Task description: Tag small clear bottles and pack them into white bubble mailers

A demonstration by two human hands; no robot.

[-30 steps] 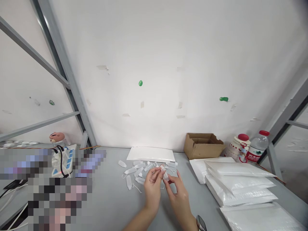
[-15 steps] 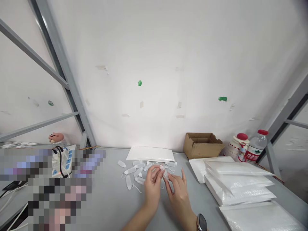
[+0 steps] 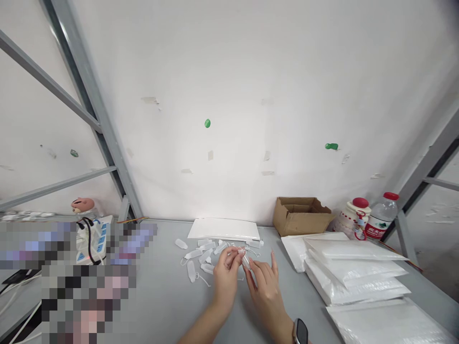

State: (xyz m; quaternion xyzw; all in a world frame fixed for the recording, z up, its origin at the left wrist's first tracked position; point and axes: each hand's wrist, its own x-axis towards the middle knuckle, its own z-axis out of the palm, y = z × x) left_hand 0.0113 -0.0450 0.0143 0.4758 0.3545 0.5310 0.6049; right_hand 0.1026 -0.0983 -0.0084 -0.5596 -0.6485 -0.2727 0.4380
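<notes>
Left hand grasps the upper end of a small clear piece between the thumb and the bent fingers. Right hand grasps the lower end of the same piece with the thumb and the forefinger, and one of its outer fingers is raised, pointing away from the body. The piece is thus between the two hands, tilted, above the middle part of the grey table; the fingertips cover some of it, so I cannot tell its full shape. On the right wrist there is a watch with a dark face.

Just beyond the left hand and to its left, several whitish tags lie scattered on the table, some with a thin loop or a strap, some overlapping. Behind them, near the wall, lies a flat white packet. To its right stands an open cardboard box. In front of this box, white mailers are piled unevenly along the right side. Behind the pile, a jar with a red top stands beside a clear bottle with a red cap. At far left, a power strip has cables plugged in.
</notes>
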